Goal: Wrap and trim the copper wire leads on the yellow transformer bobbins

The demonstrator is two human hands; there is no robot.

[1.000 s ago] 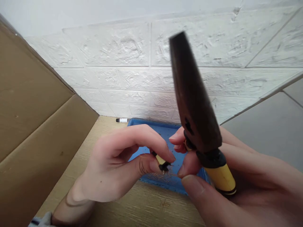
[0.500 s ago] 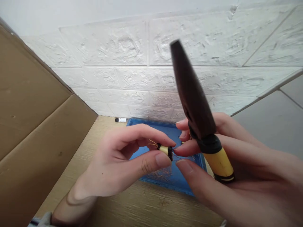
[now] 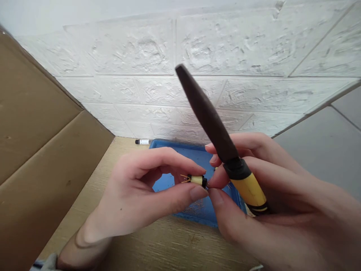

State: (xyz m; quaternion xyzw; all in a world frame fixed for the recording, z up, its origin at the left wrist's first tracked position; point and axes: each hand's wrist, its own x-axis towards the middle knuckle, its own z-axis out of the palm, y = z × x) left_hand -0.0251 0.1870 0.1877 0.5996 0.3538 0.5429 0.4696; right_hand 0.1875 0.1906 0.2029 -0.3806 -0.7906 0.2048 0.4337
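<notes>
Between the thumb and forefinger of my left hand (image 3: 146, 188) is a small wire-wound coil (image 3: 196, 180) with a yellow-wrapped middle and black ends. Thin copper-coloured leads stick out of its left end. The thumb and forefinger of my right hand (image 3: 254, 199) close together at the coil's right end, seemingly on fine wire there, mostly hidden by the fingertips. My right hand also carries a tool with a yellow-and-black handle (image 3: 248, 188) and a long dark tapered end (image 3: 207, 113), pointing up and left; its exact kind is unclear.
Beneath my hands lies a blue tray (image 3: 166, 145) with many thin wire scraps (image 3: 194, 207). Beside its far left corner is a small black-capped tube (image 3: 143, 142). Cardboard (image 3: 42, 113) stands at the left, a white brick-patterned wall (image 3: 135, 60) behind, and a grey panel (image 3: 318, 131) at the right.
My right fingertips have come together and now meet the coil's right end. The tool has swung left and tilted further over. My left hand keeps its hold on the coil, turned slightly.
</notes>
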